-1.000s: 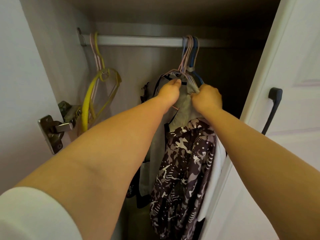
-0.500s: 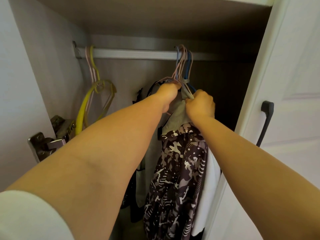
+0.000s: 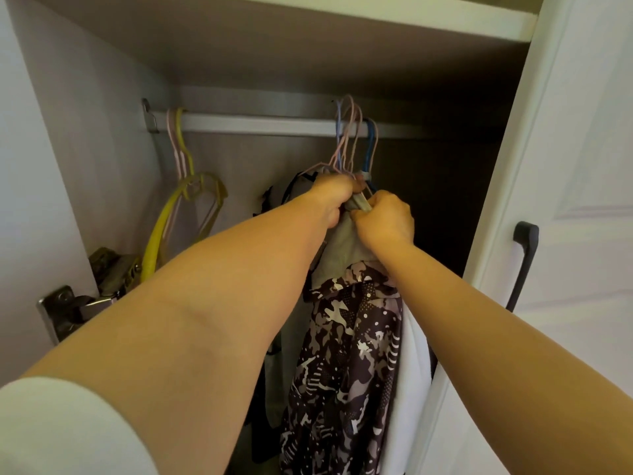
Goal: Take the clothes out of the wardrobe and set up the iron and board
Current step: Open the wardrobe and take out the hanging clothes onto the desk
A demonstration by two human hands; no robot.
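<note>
I see an open wardrobe (image 3: 113, 108) with a white door (image 3: 582, 166) swung out on the right, black handle (image 3: 524, 262) on it. Inside, a rail (image 3: 257, 125) crosses under a shelf. Clothes (image 3: 346, 354) hang bunched on the rail's right half (a patterned dark garment in front, a white one beside it, a grey one behind). Empty hangers (image 3: 181, 197), yellow and pink, dangle at the left end. My left hand (image 3: 334, 197) is closed around the bunched hangers' necks; my right hand (image 3: 385, 217) pinches the grey cloth's top just beside it.
</note>
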